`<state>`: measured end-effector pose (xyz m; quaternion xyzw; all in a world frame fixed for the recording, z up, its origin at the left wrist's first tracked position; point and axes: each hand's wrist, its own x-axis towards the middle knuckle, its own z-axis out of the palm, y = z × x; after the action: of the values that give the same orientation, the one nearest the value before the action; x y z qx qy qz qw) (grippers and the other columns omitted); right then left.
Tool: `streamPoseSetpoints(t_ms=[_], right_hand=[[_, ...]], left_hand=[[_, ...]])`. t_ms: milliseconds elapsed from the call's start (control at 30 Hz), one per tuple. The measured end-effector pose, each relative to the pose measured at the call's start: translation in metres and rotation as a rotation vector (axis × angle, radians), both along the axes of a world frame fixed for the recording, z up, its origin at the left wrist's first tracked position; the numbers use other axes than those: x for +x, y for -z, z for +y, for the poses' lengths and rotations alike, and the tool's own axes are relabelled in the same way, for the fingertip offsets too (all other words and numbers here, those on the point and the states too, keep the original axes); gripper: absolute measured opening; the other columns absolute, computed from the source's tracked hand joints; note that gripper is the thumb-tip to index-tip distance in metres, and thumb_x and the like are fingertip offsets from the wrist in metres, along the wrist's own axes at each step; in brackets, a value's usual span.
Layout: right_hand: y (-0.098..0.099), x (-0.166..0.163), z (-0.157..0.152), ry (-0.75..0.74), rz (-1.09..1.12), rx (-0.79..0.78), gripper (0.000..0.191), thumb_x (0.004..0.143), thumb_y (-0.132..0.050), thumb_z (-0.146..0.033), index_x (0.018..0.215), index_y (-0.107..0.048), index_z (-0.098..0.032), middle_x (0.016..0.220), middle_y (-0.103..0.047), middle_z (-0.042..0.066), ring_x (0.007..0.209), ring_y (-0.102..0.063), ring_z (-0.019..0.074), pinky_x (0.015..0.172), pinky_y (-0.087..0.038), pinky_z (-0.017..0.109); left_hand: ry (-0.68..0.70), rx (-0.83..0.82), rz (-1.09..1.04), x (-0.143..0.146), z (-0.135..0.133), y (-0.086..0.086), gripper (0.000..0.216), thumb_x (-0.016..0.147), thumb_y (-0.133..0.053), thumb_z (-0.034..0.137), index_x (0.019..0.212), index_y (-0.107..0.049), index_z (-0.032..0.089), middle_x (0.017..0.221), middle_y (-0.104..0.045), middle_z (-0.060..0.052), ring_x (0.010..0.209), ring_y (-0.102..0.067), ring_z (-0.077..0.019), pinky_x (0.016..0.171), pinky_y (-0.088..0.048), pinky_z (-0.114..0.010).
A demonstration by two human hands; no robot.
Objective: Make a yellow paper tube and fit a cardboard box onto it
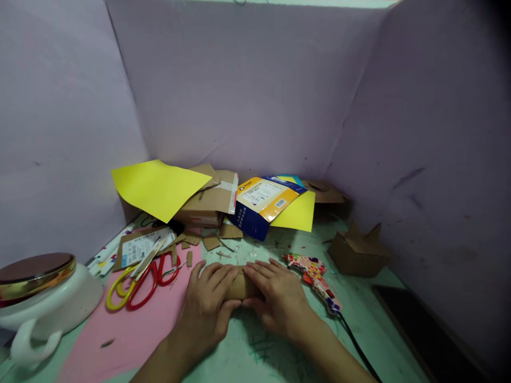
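Both my hands press on a small brown cardboard piece lying on the green table. My left hand covers its left end with fingers curled over the top and thumb at the front. My right hand covers its right end the same way. Only the middle strip of the cardboard shows between them. A colourful patterned glue gun lies just right of my right hand, its black cord trailing toward me.
A pink sheet lies at left with red scissors and yellow scissors on it. A white pot with a gold-rimmed lid stands far left. Yellow paper, cardboard boxes and a blue-orange carton fill the back. A folded cardboard box sits right.
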<state>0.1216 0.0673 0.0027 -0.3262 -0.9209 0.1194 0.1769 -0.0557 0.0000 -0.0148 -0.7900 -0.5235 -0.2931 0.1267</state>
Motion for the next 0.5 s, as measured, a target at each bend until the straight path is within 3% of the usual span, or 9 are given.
streamPoseSetpoints(t_ms=[500], right_hand=[[0.0078,0.0,0.0017,-0.022,0.101,0.063,0.046,0.075,-0.062,-0.035,0.117,-0.062,-0.016,0.118,-0.067,0.012,0.107,-0.062,0.0287,0.1,-0.038,0.045]], left_hand=[[0.015,0.061,-0.013,0.0018,0.0024,-0.0011,0.035,0.078,-0.053,0.009,0.112,-0.053,0.01,0.106,-0.067,-0.012,0.097,-0.055,-0.0276,0.095,-0.029,-0.053]])
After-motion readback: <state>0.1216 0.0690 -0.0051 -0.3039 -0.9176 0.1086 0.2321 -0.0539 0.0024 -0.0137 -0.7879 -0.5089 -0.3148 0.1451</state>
